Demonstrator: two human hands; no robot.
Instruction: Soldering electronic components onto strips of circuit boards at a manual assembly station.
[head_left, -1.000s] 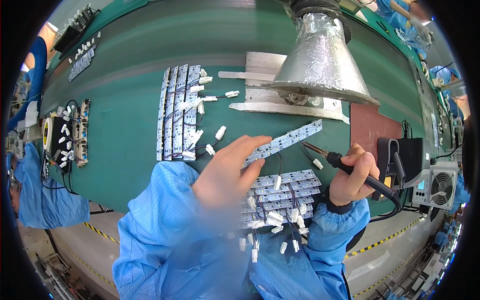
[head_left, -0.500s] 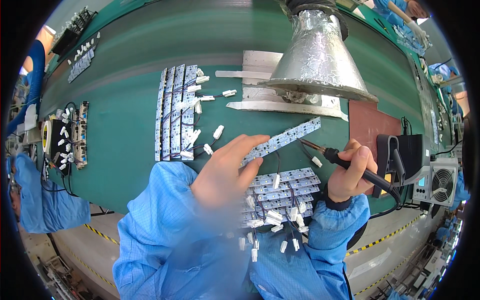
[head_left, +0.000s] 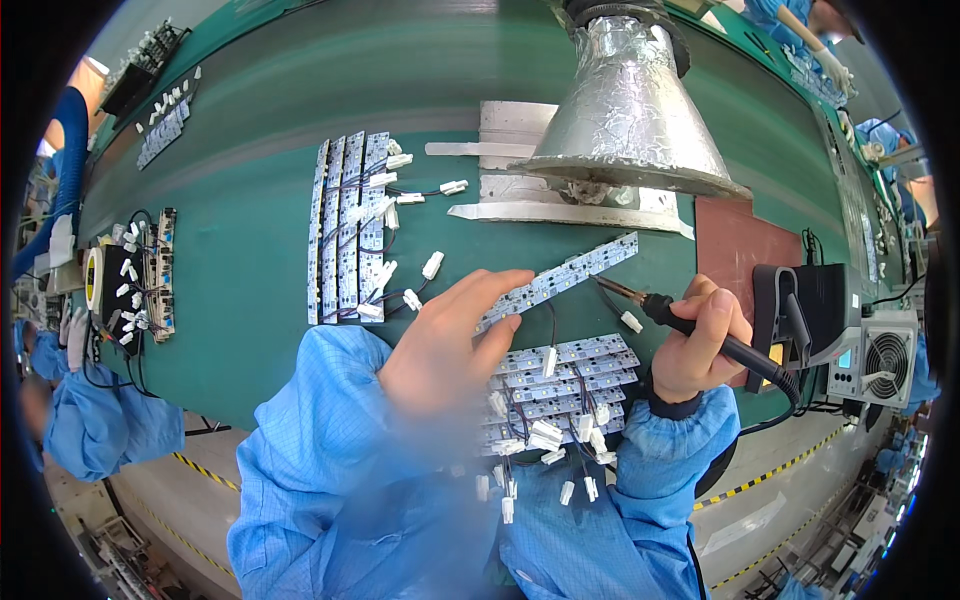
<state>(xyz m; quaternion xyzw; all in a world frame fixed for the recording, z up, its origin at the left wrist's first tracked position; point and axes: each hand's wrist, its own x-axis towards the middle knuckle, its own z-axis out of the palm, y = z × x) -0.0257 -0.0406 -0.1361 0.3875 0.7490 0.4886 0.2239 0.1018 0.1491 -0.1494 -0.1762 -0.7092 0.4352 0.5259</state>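
Observation:
Between the thumb and fingers of my left hand (head_left: 455, 335) is one end of a narrow LED circuit strip (head_left: 570, 278), which slants up to the right. My right hand (head_left: 703, 345) grips a soldering iron (head_left: 668, 308) by its black handle. The iron's tip is at the strip's lower edge, near its right part; whether it touches cannot be made out. Dark wires with white connectors (head_left: 631, 321) hang from the strip. Just below lies a stack of similar strips (head_left: 580, 375), their wires and white connectors (head_left: 545, 435) spilling toward me.
Several strips (head_left: 347, 230) with wired connectors lie left of centre. A foil-covered extraction hood (head_left: 640, 110) stands over a white plate (head_left: 510, 188). At right are a soldering iron stand (head_left: 785, 310) and a soldering station (head_left: 870, 365). A co-worker's sleeve (head_left: 110, 420) is at far left.
My hands, the strip and the iron hold nearly the same positions. At far left, a co-worker's gloved hand has come into view beside the black box.

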